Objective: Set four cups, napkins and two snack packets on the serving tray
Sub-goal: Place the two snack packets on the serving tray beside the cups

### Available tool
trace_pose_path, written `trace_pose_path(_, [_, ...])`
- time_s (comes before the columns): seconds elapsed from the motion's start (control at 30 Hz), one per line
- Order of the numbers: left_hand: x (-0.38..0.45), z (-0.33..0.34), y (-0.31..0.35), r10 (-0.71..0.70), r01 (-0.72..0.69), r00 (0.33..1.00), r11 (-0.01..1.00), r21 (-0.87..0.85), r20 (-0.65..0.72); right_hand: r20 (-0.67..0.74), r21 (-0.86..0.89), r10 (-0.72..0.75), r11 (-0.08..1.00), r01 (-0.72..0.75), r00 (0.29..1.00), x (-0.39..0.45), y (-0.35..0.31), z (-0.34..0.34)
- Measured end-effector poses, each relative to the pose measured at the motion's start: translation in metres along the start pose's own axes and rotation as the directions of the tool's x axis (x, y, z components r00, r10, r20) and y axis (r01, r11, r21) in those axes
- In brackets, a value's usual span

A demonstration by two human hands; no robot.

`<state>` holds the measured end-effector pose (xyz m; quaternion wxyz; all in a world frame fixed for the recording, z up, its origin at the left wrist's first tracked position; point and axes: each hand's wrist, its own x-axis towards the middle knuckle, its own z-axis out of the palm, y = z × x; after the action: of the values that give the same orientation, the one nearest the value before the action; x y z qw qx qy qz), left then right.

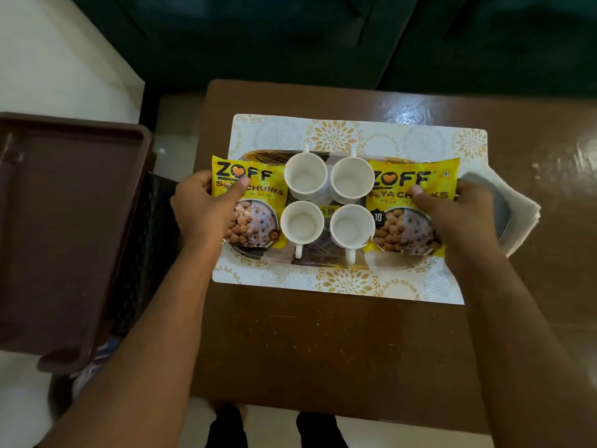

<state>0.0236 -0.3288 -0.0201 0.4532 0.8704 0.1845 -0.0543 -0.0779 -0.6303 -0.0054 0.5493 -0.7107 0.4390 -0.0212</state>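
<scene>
An oval patterned serving tray [318,255] lies on a white and gold placemat [352,132]. Several white cups stand in its middle in two rows, among them the far-left cup [305,176] and the near-right cup [350,227]. A yellow snack packet [258,205] covers the tray's left end, with my left hand [206,208] gripping that end, thumb on the packet. Another yellow snack packet [403,227] covers the right end under my right hand [458,218], which grips it the same way. Folded white napkins [520,218] stick out beyond the tray's right end, partly hidden by my hand.
The placemat sits on a brown wooden table [323,344]. An empty brown plastic tray [64,227] rests on a dark stand to the left. Dark green upholstery [290,33] runs behind the table. My feet show at the table's near edge.
</scene>
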Motion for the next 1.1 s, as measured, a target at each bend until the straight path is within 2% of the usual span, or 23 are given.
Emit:
trace_pose_path(0.17, [-0.001,0.012,-0.009,0.02,-0.019,0.996,1.0,0.008,-0.085,-0.108,-0.211,-0.124,0.972,0.099,0.986,0.001,0.01,0.004])
trace_pose_path(0.27, [0.003,0.018,-0.021,0.016,-0.013,0.998,0.999,0.043,-0.061,-0.129,-0.311,-0.215,0.936,0.166,0.968,-0.002,0.014,0.005])
trace_pose_path(0.43, [0.0,0.02,-0.014,0.004,-0.004,1.0,0.996,0.086,0.001,-0.095,-0.563,-0.378,0.783,0.263,0.921,-0.013,0.023,0.015])
trace_pose_path(0.57, [-0.003,0.02,-0.014,0.059,-0.068,0.998,0.956,0.286,0.038,-0.025,-0.711,-0.398,0.652,0.264,0.917,-0.014,0.031,0.018])
trace_pose_path(0.63, [-0.01,0.02,-0.014,0.156,-0.155,0.987,0.898,0.412,0.03,0.011,-0.762,-0.424,0.583,0.281,0.906,-0.017,0.034,0.016])
trace_pose_path(0.73, [-0.022,0.021,-0.015,0.376,-0.374,0.92,0.765,0.525,0.109,0.107,-0.805,-0.502,0.462,0.371,0.858,-0.023,0.036,0.015])
trace_pose_path(0.8, [-0.024,0.024,-0.021,0.435,-0.473,0.876,0.69,0.548,0.208,0.197,-0.809,-0.525,0.39,0.44,0.828,-0.024,0.041,0.016])
trace_pose_path(0.9, [-0.021,0.024,-0.027,0.443,-0.518,0.852,0.64,0.568,0.277,0.257,-0.81,-0.516,0.346,0.473,0.817,-0.024,0.049,0.017])
trace_pose_path(1.1, [-0.017,0.02,-0.028,0.435,-0.54,0.84,0.609,0.58,0.325,0.226,-0.826,-0.488,0.364,0.431,0.843,-0.024,0.055,0.02])
